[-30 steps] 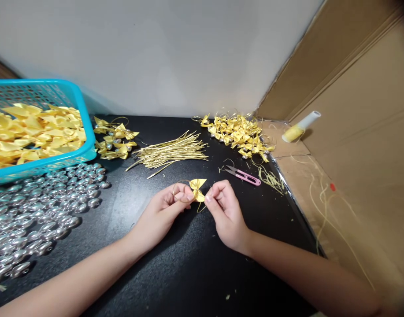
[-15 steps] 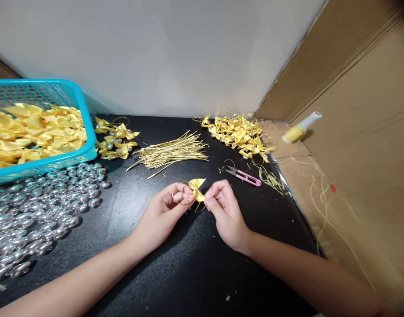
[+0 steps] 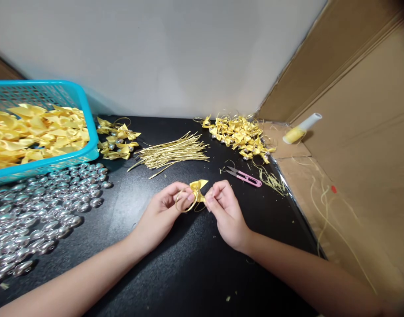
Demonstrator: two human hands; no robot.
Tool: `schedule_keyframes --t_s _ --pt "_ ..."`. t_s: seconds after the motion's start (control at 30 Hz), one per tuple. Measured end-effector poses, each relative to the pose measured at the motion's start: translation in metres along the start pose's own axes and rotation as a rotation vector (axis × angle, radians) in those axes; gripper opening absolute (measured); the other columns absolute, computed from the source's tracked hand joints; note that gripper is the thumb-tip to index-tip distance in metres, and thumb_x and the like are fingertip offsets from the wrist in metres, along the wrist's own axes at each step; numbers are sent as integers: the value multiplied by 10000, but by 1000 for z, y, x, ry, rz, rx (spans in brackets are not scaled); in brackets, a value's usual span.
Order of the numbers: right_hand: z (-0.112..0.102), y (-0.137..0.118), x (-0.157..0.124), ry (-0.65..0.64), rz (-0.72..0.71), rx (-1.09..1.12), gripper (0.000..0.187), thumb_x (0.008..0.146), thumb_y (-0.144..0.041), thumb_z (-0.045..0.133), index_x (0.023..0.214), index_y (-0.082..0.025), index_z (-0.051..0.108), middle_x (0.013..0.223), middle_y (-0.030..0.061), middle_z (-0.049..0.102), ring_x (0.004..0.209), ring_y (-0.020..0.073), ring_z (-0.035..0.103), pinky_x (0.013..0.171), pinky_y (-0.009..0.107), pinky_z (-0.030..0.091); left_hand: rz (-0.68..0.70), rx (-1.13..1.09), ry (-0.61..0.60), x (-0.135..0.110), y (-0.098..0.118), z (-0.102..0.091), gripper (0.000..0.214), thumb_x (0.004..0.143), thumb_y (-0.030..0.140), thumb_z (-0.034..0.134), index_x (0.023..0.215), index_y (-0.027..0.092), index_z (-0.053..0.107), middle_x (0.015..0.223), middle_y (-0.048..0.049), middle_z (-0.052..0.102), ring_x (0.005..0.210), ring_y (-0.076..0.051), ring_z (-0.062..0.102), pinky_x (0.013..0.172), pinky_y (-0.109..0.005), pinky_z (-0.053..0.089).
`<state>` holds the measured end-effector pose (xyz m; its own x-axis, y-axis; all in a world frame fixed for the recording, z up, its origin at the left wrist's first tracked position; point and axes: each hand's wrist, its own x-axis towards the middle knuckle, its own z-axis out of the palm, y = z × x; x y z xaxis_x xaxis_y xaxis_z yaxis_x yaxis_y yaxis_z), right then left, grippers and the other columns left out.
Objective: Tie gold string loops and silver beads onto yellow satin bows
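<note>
Yellow bow (image 3: 199, 185): between both hands, above the black table (image 3: 175, 273).
Left hand (image 3: 164, 207): pinches the bow's left side together with gold loop (image 3: 187, 211).
Right hand (image 3: 231, 218): fingertips pinch the bow's lower right tip.
Bow step: seems shaping or fastening.
Next bow move: probably calls for steady left pinch, gentle right pull.

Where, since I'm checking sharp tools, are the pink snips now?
In the head view, the pink snips lie right of centre on the black table, beyond the right hand, just left of the yellow thread scraps.
</note>
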<state>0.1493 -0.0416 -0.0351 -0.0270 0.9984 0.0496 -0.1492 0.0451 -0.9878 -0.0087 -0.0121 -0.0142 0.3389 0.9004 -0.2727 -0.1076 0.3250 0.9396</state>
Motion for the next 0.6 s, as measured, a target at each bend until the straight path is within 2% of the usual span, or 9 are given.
schedule_keyframes --t_s 0.17,0.4,0.6 --pt "0 1 0 8 22 15 197 904 -357 512 847 -241 364 694 -51 400 594 101 377 566 231 341 -39 -77 27 2 1 1 249 721 385 765 781 168 660 759 16 627 722 -89 512 683 -182 386" --pt "0 0 1 -3 46 114 177 903 -313 539 844 -236 390 699 -54 411 602 92 365 575 233 319 -83 -104 52 2 2 2 282 687 410 783 746 163 660 710 25 612 678 -82 483 642 -181 364" --pt "1 -4 4 -15 53 157 219 887 -349 564 820 -239 388 679 -57 415 590 96 363 558 232 323 -53 -20 28 3 1 1 260 738 424 732 753 173 665 662 37 548 624 -84 409 588 -200 318"
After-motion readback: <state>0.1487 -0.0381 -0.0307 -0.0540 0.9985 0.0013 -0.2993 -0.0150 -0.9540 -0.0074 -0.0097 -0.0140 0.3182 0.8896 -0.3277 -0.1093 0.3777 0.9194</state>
